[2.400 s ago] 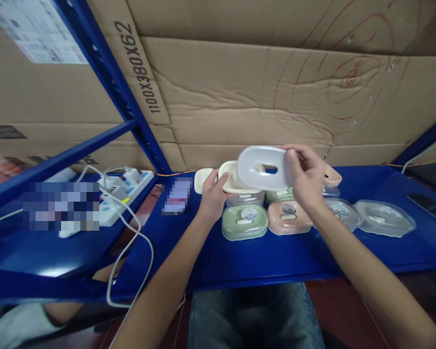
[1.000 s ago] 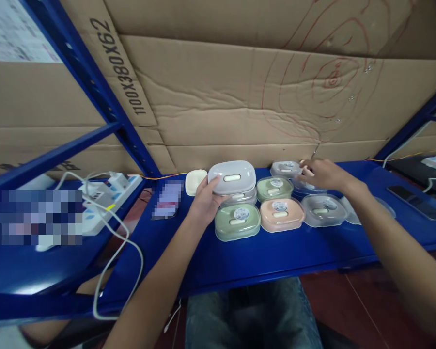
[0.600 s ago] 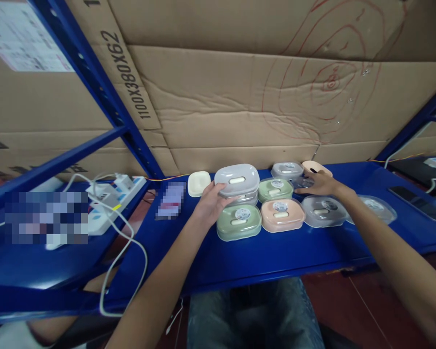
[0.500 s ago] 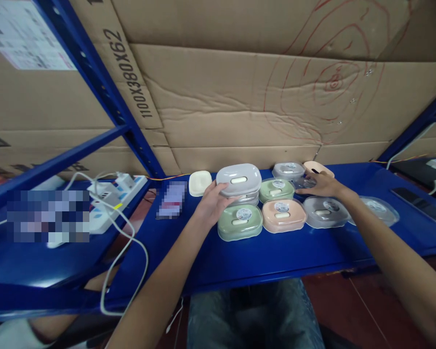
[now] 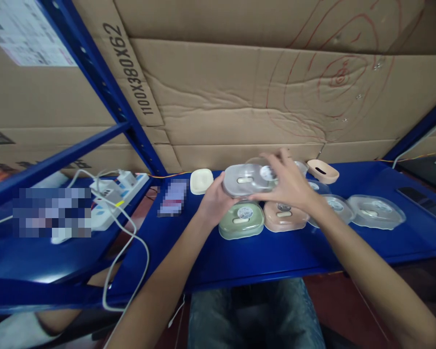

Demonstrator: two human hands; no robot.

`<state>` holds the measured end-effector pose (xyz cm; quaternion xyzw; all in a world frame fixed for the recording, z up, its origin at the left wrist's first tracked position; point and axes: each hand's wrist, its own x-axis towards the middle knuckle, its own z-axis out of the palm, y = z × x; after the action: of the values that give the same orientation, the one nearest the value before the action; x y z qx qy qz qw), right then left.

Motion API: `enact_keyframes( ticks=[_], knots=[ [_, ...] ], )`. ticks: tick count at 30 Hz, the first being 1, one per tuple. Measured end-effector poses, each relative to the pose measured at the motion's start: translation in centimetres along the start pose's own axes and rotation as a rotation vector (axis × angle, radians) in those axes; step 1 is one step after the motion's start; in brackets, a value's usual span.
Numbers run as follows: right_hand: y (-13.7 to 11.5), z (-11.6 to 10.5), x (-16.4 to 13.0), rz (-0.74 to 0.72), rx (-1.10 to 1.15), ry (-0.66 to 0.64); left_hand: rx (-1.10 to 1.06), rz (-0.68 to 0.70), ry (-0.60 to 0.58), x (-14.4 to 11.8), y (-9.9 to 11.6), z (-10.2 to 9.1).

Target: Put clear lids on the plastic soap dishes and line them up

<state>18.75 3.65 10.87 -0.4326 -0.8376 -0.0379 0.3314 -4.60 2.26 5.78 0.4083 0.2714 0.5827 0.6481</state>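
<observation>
Grey box between both hands

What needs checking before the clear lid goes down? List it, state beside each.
1. Left hand grips the grey box: ok.
2. Right hand holds the clear lid over that box: ok.
3. Lid squared to the box rim: cannot tell, fingers cover it.
4. Grey box raised off the green box: ok.
5. Pink box stands apart on the blue shelf: ok.
</observation>
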Motion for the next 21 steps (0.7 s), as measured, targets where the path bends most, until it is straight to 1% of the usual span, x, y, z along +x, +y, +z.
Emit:
enact_keyframes(
  ticks=[1, 3, 6, 8, 10, 13, 18, 21],
  knots=[
    [-1.2, 0.9, 0.5, -0.041, -0.015, -0.018, -0.010, -0.012, -0.038, 0.0, 0.1, 0.0],
    [-2.7, 2.3, 1.2, -0.103, -0.049, -0.051, -0.057, -0.061, -0.097, -0.1, 0.2, 0.1],
    [-3.3, 3.4, 1.8, -0.135, -0.076, -0.089, -0.075, -0.069, -0.082, -0.2, 0.1, 0.1],
    [-3.2, 3.6, 1.9, -0.130, -0.085, -0.102, -0.047, -0.053, -0.041, -0.3, -0.1, 0.1],
    [-3.2, 3.6, 1.9, -0.130, -0.100, -0.104, -0.007, -0.029, 0.029, -0.4, -0.3, 0.1],
    [-3.4, 3.8, 1.8, -0.138, -0.108, -0.089, 0.022, -0.007, 0.106, -0.5, -0.4, 0.1],
    [-3.5, 3.9, 1.9, -0.138, -0.047, -0.051, 0.048, 0.012, 0.110, -0.6, -0.4, 0.1],
    [-3.5, 3.8, 2.0, -0.125, -0.031, -0.051, 0.066, -0.007, 0.099, -0.7, -0.3, 0.3]
  ],
)
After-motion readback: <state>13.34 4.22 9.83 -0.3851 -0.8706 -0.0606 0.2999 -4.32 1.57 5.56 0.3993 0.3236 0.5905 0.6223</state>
